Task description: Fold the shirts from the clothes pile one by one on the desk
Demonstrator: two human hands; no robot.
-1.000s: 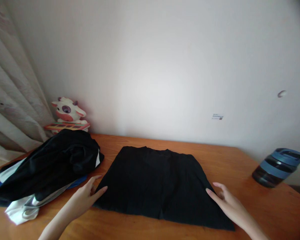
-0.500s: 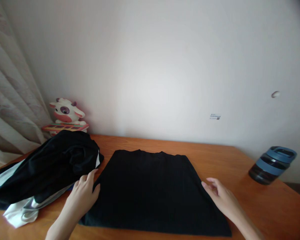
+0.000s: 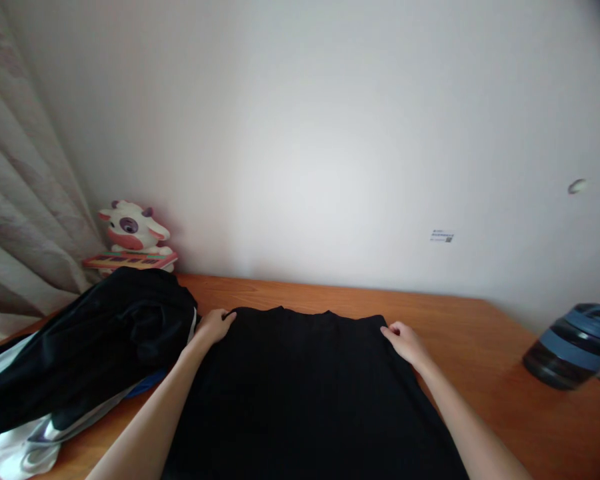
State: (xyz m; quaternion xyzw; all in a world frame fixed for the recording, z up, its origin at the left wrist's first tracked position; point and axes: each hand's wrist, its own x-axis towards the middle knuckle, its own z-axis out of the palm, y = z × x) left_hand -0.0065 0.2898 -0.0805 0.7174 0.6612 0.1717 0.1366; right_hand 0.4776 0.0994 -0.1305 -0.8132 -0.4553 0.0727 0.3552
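A black garment (image 3: 305, 393) lies spread flat on the wooden table, its far edge slightly wavy; the frame cuts off its near end. My left hand (image 3: 217, 325) is closed at the garment's far left corner, thumb and fingers pinching the cloth. At the far right corner, my right hand (image 3: 401, 339) pinches the fabric in the same way, its fingers curled. Both forearms reach forward along the garment's two sides.
A heap of black, white and blue clothes (image 3: 105, 333) lies to the left. Behind it sits a cow-shaped toy keyboard (image 3: 135, 233) by the curtain (image 3: 25, 200). On the right stands a dark bottle with a blue lid (image 3: 575, 347). The wall (image 3: 320, 133) rises behind the table (image 3: 450, 320).
Both hands have moved forward from the garment's sides to its far corners and closed on the cloth. The view has shifted slightly, with the bottle now nearer the right edge.
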